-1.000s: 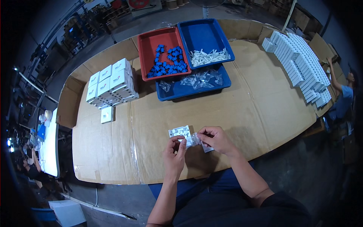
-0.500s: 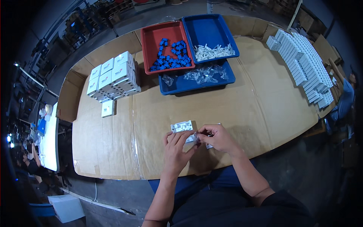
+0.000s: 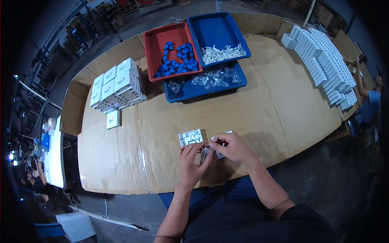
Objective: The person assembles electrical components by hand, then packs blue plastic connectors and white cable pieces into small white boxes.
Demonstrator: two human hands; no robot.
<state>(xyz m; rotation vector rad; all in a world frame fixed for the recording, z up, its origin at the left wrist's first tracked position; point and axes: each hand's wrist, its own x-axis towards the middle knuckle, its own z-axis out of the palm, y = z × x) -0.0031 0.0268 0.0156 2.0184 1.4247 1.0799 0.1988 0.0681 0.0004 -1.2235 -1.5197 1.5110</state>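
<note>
Both my hands meet over the near edge of a cardboard-covered table [image 3: 259, 109]. My left hand [image 3: 191, 161] and my right hand [image 3: 231, 147] pinch a small clear plastic bag [image 3: 206, 152] between their fingertips. Just above my left hand a white plastic plate part [image 3: 190, 137] lies flat on the cardboard. Another white part [image 3: 222, 154] sits partly hidden under my right hand.
At the back stand a red tray [image 3: 152, 38] with blue pieces [image 3: 176, 60], a blue tray [image 3: 216, 24] with white pieces [image 3: 223, 52], and a blue tray [image 3: 190, 92] of clear bags. White boxes [image 3: 115, 83] are stacked left; rows of white boxes [image 3: 324, 60] run along the right. A person in blue [image 3: 370, 99] stands far right.
My hands have stayed close together over the same spot, working the clear bag. The view has shifted slightly; the trays and boxes have not moved.
</note>
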